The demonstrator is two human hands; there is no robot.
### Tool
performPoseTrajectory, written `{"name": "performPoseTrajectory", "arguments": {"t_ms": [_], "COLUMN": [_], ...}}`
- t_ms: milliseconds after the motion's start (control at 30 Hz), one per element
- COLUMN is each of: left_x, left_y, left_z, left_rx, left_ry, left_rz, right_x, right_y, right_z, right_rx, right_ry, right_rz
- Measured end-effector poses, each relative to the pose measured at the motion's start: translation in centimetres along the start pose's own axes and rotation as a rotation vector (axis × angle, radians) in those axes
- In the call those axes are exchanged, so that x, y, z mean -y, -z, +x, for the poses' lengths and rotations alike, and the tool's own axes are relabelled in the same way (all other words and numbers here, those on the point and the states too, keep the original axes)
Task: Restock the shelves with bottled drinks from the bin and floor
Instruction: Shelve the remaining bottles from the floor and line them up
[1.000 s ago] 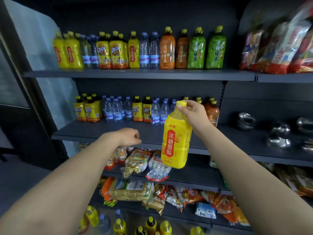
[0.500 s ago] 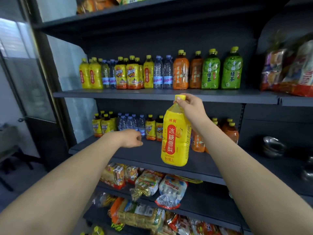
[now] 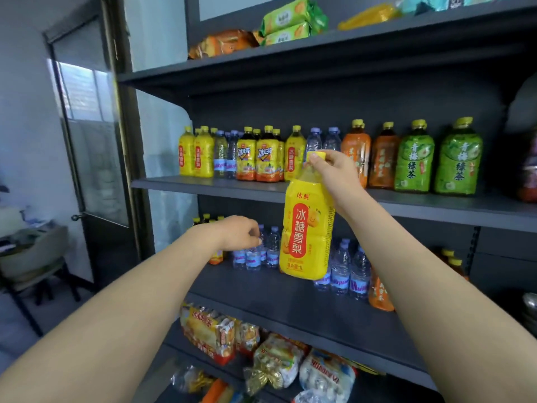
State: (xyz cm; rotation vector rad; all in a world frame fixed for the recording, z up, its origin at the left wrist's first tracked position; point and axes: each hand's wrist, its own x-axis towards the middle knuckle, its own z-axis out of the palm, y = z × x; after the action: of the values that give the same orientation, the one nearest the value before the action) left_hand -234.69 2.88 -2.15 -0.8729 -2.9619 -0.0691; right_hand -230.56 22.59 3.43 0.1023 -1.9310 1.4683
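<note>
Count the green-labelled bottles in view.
2: left green bottle and right green bottle, side by side, right end of the upper drinks shelf. More may hide behind.

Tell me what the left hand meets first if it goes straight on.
Likely the small clear plastic water bottles with blue labels on the dark shelf, just beyond the left hand; depth is unclear.
</note>
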Motion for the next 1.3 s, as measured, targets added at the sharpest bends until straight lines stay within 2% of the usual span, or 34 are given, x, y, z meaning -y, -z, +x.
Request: {"name": "performPoseTrajectory", "arguments": {"t_ms": [267,433,567,867,1300], "left_x": [9.1,13.2,15.4,18.8,21.7], "left_y": [2.3,4.8,5.3,6.8,7.5], "left_z": [4.4,6.7,7.6,10.9,20.6], "left_rx": [-0.02,-0.05,-0.063,-0.085,-0.124], "left_ry": [-0.084,-0.156,-0.193,-0.179,-0.096], "left_rz": [-0.013,0.015,0.029,0.008,-0.016], "right_x": [1.6,2.7,3.1,2.7,0.4], "right_y": [-7.5,-10.7,-12.7,-16.0,-17.8], "right_z": [4.2,6.4,7.6,12.2,21.0], "right_rx": [-0.056,-0.141,-0.141,-0.159,-0.069], "right_ry": [0.063,0.104,0.113,0.099,0.184], "right_rz": [-0.114,-0.112,-0.081,-0.02,-0.009]}}
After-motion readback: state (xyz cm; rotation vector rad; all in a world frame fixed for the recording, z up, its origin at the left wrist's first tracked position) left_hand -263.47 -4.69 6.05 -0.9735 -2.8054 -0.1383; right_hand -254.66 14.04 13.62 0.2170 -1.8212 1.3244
